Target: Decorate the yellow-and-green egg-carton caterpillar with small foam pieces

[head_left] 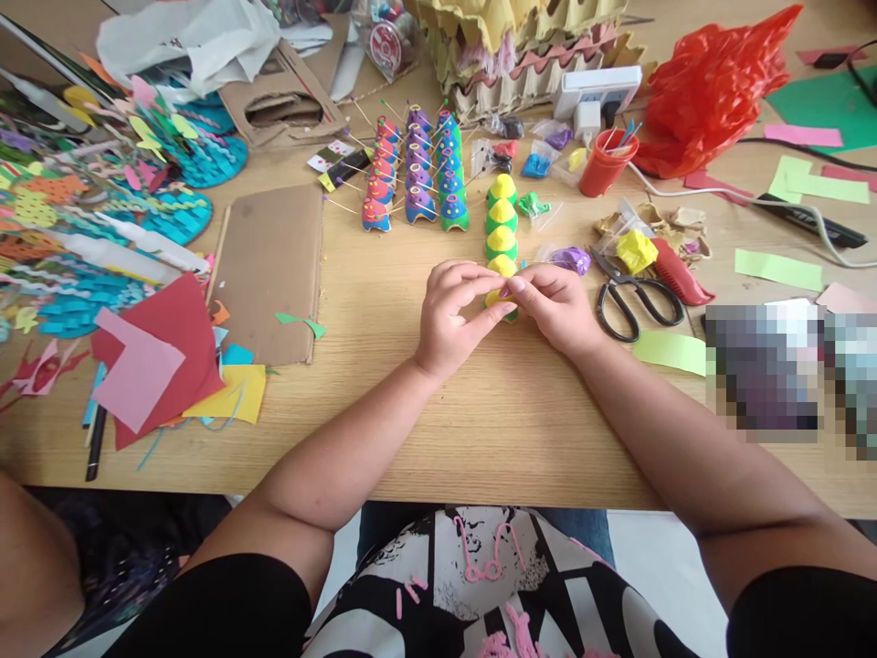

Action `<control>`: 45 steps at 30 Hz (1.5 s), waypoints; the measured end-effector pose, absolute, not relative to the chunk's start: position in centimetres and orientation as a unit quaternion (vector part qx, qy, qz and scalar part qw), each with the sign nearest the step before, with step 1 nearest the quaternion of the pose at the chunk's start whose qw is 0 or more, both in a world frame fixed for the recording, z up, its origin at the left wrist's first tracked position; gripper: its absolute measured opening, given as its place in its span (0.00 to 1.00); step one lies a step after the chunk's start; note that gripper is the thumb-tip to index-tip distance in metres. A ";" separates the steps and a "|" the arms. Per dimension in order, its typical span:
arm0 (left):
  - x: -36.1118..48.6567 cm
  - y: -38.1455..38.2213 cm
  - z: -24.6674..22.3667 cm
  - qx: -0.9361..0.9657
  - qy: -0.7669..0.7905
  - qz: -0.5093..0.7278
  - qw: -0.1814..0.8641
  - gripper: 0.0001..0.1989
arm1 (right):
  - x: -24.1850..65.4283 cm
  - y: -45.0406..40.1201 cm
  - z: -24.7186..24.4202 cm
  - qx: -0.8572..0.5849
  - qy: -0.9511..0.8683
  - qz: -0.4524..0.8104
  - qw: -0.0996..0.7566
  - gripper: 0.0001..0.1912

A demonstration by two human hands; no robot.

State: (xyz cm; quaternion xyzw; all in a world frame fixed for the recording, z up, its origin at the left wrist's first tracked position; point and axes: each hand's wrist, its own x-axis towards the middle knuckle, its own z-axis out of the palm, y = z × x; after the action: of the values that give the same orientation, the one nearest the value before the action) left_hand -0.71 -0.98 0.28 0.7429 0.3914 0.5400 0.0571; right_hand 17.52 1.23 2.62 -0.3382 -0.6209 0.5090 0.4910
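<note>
table (356,429) biggest thing on my feed; bare patch up front, probably so my forearms can rest across the edge. cardboard sheet (270,265) lies flat off to the left, likely just out of the way. three painted strips (419,174) stand side by side farther back, maybe parked there as a set clear of my elbows. left hand (452,315) and right hand (558,309) come in from both sides, tips meeting over the near end of the green-and-yellow strip (502,216), i'd guess so fine work gets fingers from either side. strip sits upright on the wood, straight ahead of me, near end partly hidden by fingers. looks: bumpy, one long row, green body, rounded yellow domes (502,241) on top. smallest: purple bit (505,291). right thumb and forefinger look pinched on it; left fingertips just beside, can't tell if they grip.
</note>
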 end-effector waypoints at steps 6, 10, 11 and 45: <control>-0.5 -0.9 0.1 0.727 0.389 0.564 0.036 0.06 | 17.6 1.2 2.7 -0.333 -0.631 0.505 0.486 0.31; -0.5 -0.8 0.1 0.724 0.387 0.570 0.036 0.05 | 17.6 1.2 2.4 -0.327 -0.630 0.509 0.487 0.31; -0.5 -0.8 0.0 0.724 0.386 0.571 0.036 0.04 | 17.7 1.3 2.4 -0.325 -0.630 0.510 0.487 0.31; -0.6 -0.9 0.1 0.720 0.399 0.566 0.032 0.07 | 17.7 1.2 2.6 -0.310 -0.632 0.523 0.481 0.28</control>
State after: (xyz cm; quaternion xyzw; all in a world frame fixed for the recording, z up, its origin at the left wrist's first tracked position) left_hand -0.62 -0.87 0.10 0.7204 0.3993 0.5661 0.0319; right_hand 17.70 1.18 2.60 -0.3102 -0.6319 0.5227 0.4809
